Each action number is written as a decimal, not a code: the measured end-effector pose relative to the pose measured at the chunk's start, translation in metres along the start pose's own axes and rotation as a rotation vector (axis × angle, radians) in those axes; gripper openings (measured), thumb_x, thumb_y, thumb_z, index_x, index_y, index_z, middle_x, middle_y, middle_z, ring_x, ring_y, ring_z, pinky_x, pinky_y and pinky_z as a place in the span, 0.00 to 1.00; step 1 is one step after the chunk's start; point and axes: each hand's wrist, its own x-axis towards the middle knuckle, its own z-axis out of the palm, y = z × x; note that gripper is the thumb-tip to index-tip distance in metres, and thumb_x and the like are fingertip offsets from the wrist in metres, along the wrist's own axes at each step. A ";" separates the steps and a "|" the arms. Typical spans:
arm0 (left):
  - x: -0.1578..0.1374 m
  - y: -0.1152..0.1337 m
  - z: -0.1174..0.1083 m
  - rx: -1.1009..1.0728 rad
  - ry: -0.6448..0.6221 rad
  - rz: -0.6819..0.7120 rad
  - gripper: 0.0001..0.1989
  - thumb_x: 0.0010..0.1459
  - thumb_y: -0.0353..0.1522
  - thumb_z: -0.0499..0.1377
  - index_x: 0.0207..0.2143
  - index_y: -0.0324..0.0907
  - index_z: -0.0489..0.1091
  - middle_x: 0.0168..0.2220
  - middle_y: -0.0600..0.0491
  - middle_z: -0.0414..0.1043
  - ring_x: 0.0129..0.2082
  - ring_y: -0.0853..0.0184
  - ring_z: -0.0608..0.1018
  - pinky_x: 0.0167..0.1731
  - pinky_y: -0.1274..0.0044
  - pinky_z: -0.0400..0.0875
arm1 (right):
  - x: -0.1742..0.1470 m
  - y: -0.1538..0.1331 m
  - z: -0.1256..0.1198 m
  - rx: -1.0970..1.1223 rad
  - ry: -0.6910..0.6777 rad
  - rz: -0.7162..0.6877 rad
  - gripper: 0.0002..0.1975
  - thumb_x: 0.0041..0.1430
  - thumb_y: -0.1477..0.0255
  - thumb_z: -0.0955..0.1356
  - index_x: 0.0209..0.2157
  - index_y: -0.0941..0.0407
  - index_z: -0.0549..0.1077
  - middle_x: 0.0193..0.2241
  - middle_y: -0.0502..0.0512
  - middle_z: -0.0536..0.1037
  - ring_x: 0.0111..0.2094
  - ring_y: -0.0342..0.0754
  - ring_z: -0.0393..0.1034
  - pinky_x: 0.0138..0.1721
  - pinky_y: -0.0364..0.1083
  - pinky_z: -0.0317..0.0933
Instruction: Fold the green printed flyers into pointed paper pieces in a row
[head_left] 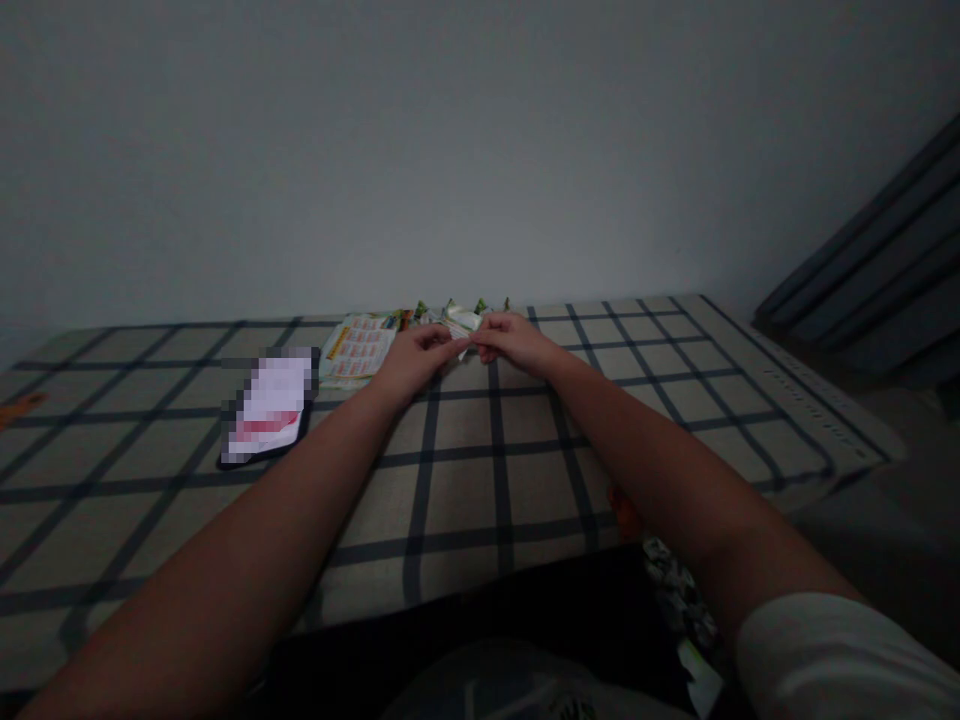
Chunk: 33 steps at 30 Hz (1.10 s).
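Note:
My left hand (417,362) and my right hand (517,340) meet near the far edge of the cloth-covered table, their fingertips close together. Between them is a small white-and-green packet (462,319), pinched at its near edge by the fingers of both hands. The fingers partly cover it, and its print is too dim to read. Just behind my hands stand several green-tipped pieces, perhaps more packets; only their tops show. Beside my left hand lies a larger printed bag (360,345) with a yellow strip and panels of small text.
A phone (271,408) with a lit, pixelated screen lies left of my left forearm. The checked tablecloth (457,500) runs back to a plain wall (480,150). A grey curtain (877,220) hangs at the right. Black-and-white patterned material (679,590) shows below my right forearm.

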 end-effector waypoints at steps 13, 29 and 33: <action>0.005 -0.002 0.001 -0.099 0.072 0.038 0.17 0.49 0.43 0.71 0.28 0.42 0.71 0.23 0.56 0.72 0.21 0.70 0.71 0.22 0.78 0.63 | 0.004 0.006 -0.003 0.006 0.019 -0.042 0.13 0.64 0.67 0.72 0.28 0.58 0.71 0.19 0.46 0.72 0.21 0.38 0.67 0.25 0.37 0.63; 0.005 0.001 0.004 -0.195 0.017 -0.060 0.12 0.48 0.39 0.69 0.31 0.40 0.76 0.27 0.53 0.76 0.22 0.71 0.71 0.23 0.78 0.64 | 0.005 0.003 -0.003 0.020 0.049 -0.030 0.08 0.60 0.79 0.71 0.31 0.56 0.68 0.22 0.45 0.73 0.21 0.37 0.67 0.24 0.37 0.64; 0.001 0.002 0.003 -0.147 0.049 -0.066 0.14 0.48 0.41 0.71 0.29 0.39 0.78 0.26 0.51 0.77 0.23 0.70 0.72 0.25 0.78 0.64 | 0.004 0.002 -0.002 -0.002 0.083 -0.034 0.10 0.60 0.79 0.71 0.29 0.55 0.66 0.21 0.44 0.71 0.21 0.38 0.66 0.25 0.37 0.65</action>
